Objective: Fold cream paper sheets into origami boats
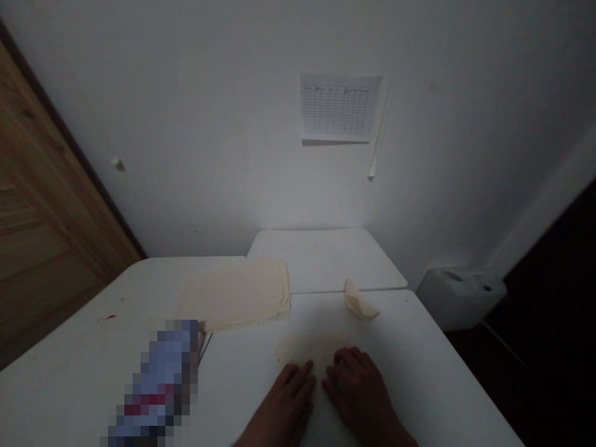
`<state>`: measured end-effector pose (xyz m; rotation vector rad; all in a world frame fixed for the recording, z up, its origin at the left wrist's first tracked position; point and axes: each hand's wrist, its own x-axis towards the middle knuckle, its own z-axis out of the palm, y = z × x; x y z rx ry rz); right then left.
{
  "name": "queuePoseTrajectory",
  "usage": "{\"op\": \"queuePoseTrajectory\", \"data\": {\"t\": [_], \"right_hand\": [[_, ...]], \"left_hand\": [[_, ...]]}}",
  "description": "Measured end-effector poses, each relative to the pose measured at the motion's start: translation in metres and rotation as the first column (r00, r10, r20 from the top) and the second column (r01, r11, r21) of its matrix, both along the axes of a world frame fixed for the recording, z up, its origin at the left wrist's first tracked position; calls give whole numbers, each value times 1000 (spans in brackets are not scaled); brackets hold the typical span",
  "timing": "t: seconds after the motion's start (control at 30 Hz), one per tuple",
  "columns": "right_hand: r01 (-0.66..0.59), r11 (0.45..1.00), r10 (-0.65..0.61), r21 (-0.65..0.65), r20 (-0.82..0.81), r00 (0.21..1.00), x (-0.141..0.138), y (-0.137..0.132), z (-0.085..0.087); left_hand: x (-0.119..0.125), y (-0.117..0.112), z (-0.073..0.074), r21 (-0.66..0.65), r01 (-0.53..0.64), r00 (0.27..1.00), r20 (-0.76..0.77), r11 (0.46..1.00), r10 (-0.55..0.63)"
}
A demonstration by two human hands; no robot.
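Note:
My left hand (284, 400) and my right hand (358, 391) lie flat and side by side on a white table (372, 372), fingers spread and pointing forward. The fingertips of both rest on the near edge of a thin beige sheet (311, 351). Its material is hard to tell in the dim light. Farther ahead, a stack of cream sheets (237, 295) sits at the seam between tables, and a crumpled cream piece (358, 302) lies to its right. Neither hand touches these.
A pixelated patch (161, 385) hides something at the lower left. A second white table (326, 257) abuts the far side. Small red marks (107, 317) dot the table's left part. A white plastic canister (460, 297) stands beyond the right edge, and a wooden door (41, 186) is at the left.

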<state>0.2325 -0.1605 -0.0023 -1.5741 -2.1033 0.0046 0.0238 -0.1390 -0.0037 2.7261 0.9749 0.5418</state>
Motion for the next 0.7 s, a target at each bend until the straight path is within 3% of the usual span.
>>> {"op": "queuePoseTrajectory", "data": {"t": [0.37,0.57,0.7], "right_hand": [[17,997,-21,-73,-54,998,-1,-10,7],[30,996,-32,-84,-22,999,-1,-10,4],[30,994,-34,-103,-34,999,-1,-11,6]], "left_hand": [[-4,2,-22,7,-5,1000,-2,1000,5],[-7,1,-25,140,-97,994,-26,985,102],[-20,2,-17,217,-221,970,-49,951,237]]}}
